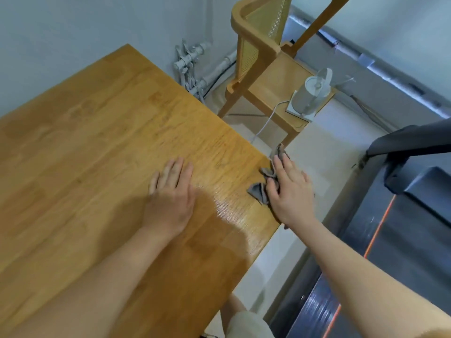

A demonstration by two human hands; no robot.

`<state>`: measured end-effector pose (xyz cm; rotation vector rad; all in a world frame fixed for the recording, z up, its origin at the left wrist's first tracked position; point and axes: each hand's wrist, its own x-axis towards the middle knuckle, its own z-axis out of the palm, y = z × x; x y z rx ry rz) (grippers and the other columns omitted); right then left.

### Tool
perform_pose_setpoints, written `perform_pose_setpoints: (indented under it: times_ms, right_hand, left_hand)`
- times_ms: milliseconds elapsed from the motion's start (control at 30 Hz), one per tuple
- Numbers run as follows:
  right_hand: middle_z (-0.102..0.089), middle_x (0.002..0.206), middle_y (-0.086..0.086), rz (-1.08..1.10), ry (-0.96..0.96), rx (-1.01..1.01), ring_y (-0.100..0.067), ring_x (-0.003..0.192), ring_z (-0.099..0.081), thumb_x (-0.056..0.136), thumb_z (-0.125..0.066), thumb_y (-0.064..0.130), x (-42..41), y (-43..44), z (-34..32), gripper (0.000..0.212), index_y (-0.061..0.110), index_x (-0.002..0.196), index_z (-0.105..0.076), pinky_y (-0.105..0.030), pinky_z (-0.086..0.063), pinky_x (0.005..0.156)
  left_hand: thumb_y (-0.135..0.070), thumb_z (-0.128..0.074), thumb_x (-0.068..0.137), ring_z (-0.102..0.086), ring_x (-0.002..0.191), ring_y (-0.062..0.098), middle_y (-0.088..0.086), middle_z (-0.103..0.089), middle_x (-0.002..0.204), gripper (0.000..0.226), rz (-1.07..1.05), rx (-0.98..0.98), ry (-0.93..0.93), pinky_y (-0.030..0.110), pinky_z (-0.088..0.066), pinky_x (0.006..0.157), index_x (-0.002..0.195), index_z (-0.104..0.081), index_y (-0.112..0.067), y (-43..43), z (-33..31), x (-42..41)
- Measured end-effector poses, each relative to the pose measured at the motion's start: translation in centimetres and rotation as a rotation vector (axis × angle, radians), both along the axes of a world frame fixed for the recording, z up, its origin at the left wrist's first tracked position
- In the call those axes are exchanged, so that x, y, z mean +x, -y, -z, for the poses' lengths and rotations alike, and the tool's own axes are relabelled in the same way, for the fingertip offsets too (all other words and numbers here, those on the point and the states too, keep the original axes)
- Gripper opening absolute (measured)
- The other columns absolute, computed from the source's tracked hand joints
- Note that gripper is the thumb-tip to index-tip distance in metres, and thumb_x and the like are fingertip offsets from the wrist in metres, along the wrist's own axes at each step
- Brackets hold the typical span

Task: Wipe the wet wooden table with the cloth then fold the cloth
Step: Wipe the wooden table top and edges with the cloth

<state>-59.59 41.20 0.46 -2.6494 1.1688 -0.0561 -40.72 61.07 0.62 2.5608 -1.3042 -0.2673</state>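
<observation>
The wooden table [97, 132] fills the left and middle of the head view. A wet, shiny patch [227, 206] glistens near its right edge. My left hand [170, 193] lies flat on the tabletop, palm down, fingers apart, holding nothing. My right hand [290, 191] presses down on a crumpled grey cloth [258, 191] at the table's right edge. Parts of the cloth stick out to the left of the fingers and beyond the fingertips; the rest is hidden under the hand.
A wooden chair [266, 59] stands past the table's far right corner, with a white kettle [312, 91] and its cord on the seat. A dark treadmill [390, 215] runs along the right. Pipes [192, 59] sit against the wall.
</observation>
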Motion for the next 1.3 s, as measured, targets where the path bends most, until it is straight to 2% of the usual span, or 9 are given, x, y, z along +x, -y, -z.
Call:
perform_pose_setpoints:
  times_ms: [100,200,367,467,700,967,1100,1200,1300]
  right_hand:
    - [-0.03,0.158,-0.009,0.242,0.015,0.05,-0.024,0.146,-0.023,0.096,-0.028,0.041,0.5,-1.0,0.2,0.061,0.011,0.15,-0.03,-0.047,-0.018,0.119]
    - [-0.024,0.16,-0.009,0.274,0.006,0.003,-0.024,0.149,-0.015,0.096,-0.026,0.041,1.0,-5.9,0.2,0.062,0.011,0.151,-0.029,-0.048,-0.007,0.119]
    - [-0.031,0.157,-0.004,0.02,-0.012,0.005,-0.019,0.147,-0.024,0.093,-0.031,0.041,1.1,-16.0,0.0,0.062,0.013,0.148,-0.039,-0.044,-0.01,0.117]
    - [-0.035,0.155,-0.002,-0.136,-0.018,0.044,-0.018,0.145,-0.028,0.093,-0.032,0.038,1.4,-20.7,-0.2,0.059,0.014,0.146,-0.042,-0.045,-0.014,0.114]
    - [-0.027,0.159,0.008,-0.6,-0.057,-0.015,-0.01,0.148,-0.015,0.097,-0.036,0.048,-3.1,-17.9,-0.3,0.057,0.029,0.15,-0.035,-0.039,-0.013,0.116]
    - [-0.014,0.163,0.003,0.042,-0.037,-0.011,-0.016,0.15,-0.005,0.099,-0.024,0.046,4.2,-14.1,-0.3,0.061,0.021,0.154,-0.022,-0.048,-0.006,0.119]
    - [-0.024,0.16,0.003,-0.404,0.009,-0.009,-0.014,0.149,-0.014,0.099,-0.032,0.042,6.7,-19.8,-0.1,0.057,0.02,0.151,-0.031,-0.044,-0.007,0.116]
    - [-0.028,0.159,0.005,-0.741,-0.02,-0.012,-0.012,0.148,-0.016,0.097,-0.037,0.043,6.7,-16.3,-0.3,0.056,0.023,0.15,-0.035,-0.041,-0.011,0.117]
    - [-0.026,0.159,0.008,-0.687,-0.047,-0.029,-0.011,0.149,-0.013,0.095,-0.036,0.046,7.8,-8.7,-0.3,0.058,0.028,0.15,-0.035,-0.043,-0.016,0.117]
  left_hand:
    - [-0.032,-0.027,0.099,-0.028,0.142,0.028,0.011,-0.033,0.152,0.051,0.043,0.004,0.019,0.049,-0.02,0.113,0.142,-0.042,-0.011,-1.4,-0.1,-1.7]
    - [-0.029,-0.031,0.097,-0.032,0.14,0.03,0.012,-0.038,0.15,0.05,0.044,0.025,0.019,0.049,-0.022,0.112,0.141,-0.043,-0.011,-2.5,-0.4,-3.5]
    - [-0.036,-0.017,0.092,-0.007,0.146,0.013,-0.002,-0.015,0.159,0.059,0.074,0.095,-0.073,0.035,-0.002,0.115,0.149,-0.027,-0.023,-5.3,-1.7,-6.6]
    - [-0.032,-0.023,0.098,0.013,0.14,0.0,-0.011,0.002,0.16,0.056,0.071,0.117,-0.162,0.026,0.007,0.114,0.152,-0.008,-0.027,-7.9,-2.8,-7.9]
    - [-0.023,-0.035,0.099,0.006,0.147,0.011,-0.01,0.005,0.16,0.058,0.001,0.188,-0.182,0.03,0.0,0.116,0.152,-0.013,-0.032,-15.8,-4.4,-9.2]
    - [-0.04,-0.024,0.102,0.007,0.146,0.012,-0.009,0.006,0.16,0.05,-0.154,0.209,-0.206,0.042,0.005,0.117,0.15,-0.011,-0.039,-15.2,-3.2,-7.0]
    - [-0.047,-0.029,0.094,-0.011,0.146,0.018,-0.005,-0.014,0.159,0.049,-0.171,0.215,-0.18,0.052,-0.017,0.114,0.143,-0.027,-0.038,-13.2,-2.5,-4.7]
    - [-0.039,-0.04,0.086,-0.036,0.136,0.023,0.0,-0.038,0.149,0.043,-0.134,0.201,-0.147,0.053,-0.038,0.101,0.129,-0.041,-0.034,-12.5,-2.5,-3.1]
    - [-0.036,-0.034,0.088,-0.033,0.136,0.019,-0.002,-0.038,0.149,0.037,-0.152,0.17,-0.131,0.054,-0.034,0.105,0.123,-0.047,-0.034,-11.5,-2.0,-1.8]
